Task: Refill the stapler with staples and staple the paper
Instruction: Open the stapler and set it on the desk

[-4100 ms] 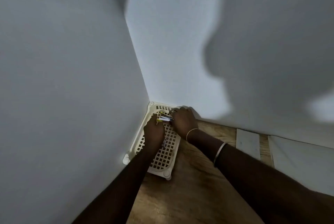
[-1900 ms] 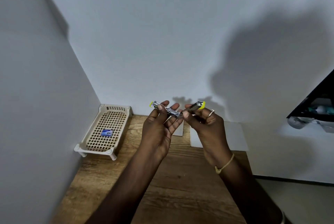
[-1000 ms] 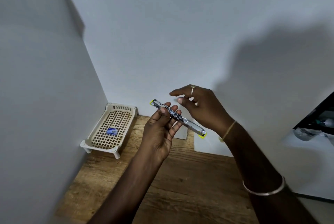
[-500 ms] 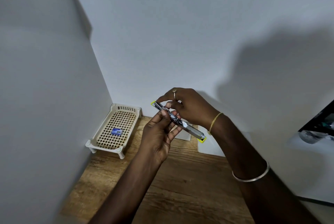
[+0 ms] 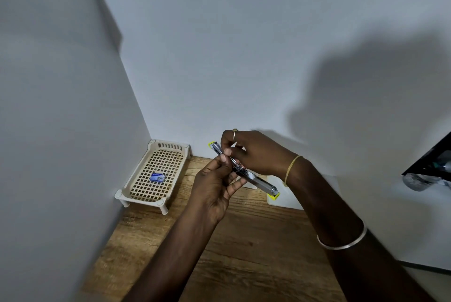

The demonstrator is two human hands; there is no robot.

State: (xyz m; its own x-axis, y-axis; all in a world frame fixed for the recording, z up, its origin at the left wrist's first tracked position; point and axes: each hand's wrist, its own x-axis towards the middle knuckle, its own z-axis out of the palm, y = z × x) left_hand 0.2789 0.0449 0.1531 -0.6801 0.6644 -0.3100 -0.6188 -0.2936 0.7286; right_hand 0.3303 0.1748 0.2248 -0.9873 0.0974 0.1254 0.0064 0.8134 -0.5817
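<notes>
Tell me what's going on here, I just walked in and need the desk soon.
A person is holding a stapler swung open flat above the wooden desk. The left hand supports it from below while the right hand works at its middle. A small blue box, probably staples, lies in the cream basket in the corner. White paper lies on the desk behind the hands.

Since a second ago the right hand (image 5: 253, 153) has come down onto the opened-flat stapler (image 5: 244, 172), fingers pinching its upper half.

Both hands (image 5: 214, 187) (image 5: 256, 153) grip opened stapler (image 5: 256, 181) above wooden table (image 5: 256, 253).
</notes>
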